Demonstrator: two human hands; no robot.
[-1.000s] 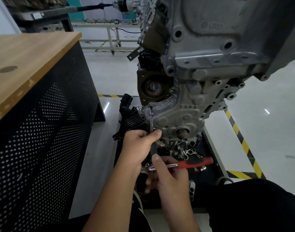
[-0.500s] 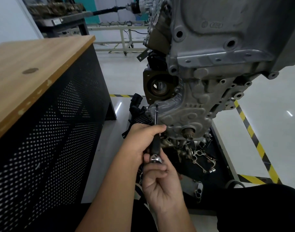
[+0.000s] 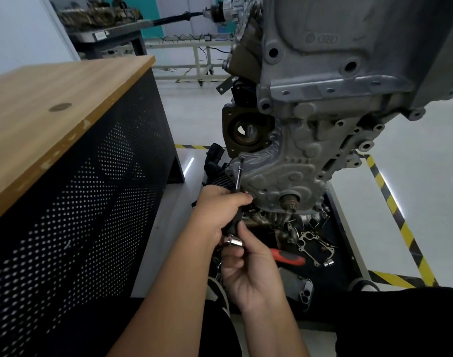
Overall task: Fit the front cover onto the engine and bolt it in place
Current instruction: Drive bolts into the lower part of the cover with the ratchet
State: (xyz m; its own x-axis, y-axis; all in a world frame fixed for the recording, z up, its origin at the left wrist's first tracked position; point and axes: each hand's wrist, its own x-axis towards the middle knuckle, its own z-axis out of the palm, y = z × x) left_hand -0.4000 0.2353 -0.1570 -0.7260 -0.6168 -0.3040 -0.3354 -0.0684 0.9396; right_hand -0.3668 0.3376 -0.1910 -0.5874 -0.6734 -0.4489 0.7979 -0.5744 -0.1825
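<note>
1. Fingers of the left hand [image 3: 221,210] curl round the black handle of a long driver [image 3: 236,202]; its thin steel shaft runs up and far to a bolt [image 3: 242,158] at the left edge of the front cover [image 3: 279,173].
2. Right hand [image 3: 248,269] sits just near of the left one, thumb and fingers pinching the shiny metal cap at the driver's near end.
3. Front cover lies flat against the lower face of the engine [image 3: 336,81], grey and ribbed, with a short shaft stub [image 3: 289,201] poking out just right of the left hand.
4. Engine hangs tilted, filling the upper right; a round dark opening [image 3: 246,130] shows on its left side above the cover.
5. Below the engine, a black tray [image 3: 336,266] on the floor holds loose metal parts, a gasket [image 3: 314,243] and a red-handled tool [image 3: 288,257] lying just right of the right hand.
6. At left stands a wood-topped surface [image 3: 60,99] with a black perforated side panel.
7. Yellow-and-black tape [image 3: 398,215] marks the floor at right.
</note>
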